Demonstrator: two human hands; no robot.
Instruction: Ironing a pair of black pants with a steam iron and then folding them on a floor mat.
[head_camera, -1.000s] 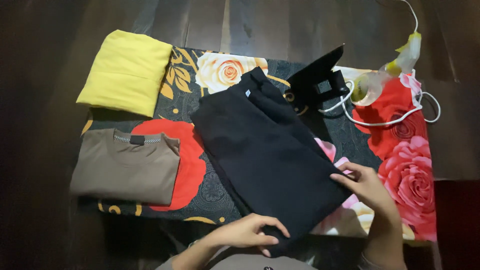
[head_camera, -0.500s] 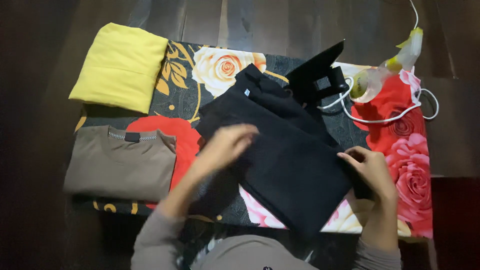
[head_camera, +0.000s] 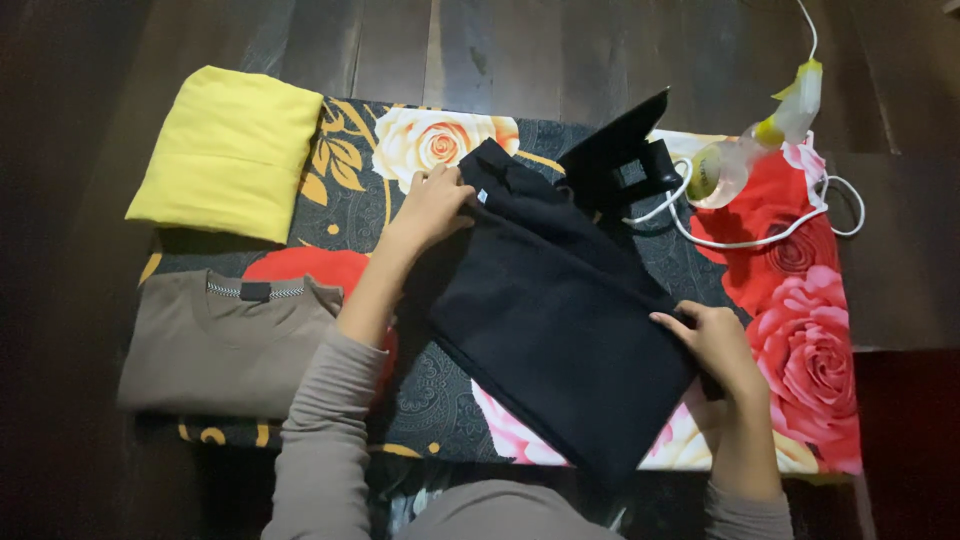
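Garment black, folded, possibly trousers, lying diagonal.

Two bare hands are seen, the left hand and the right hand, with no rings, watch or gloves to be made out. Both forearms are covered by long, close-fitting sleeves of a plain grey-brown knit; the left sleeve is shown along most of its length and ends short of the wrist, while only the cuff of the right sleeve is seen at the near edge. A fold of the same grey-brown garment is visible between them, unmarked.
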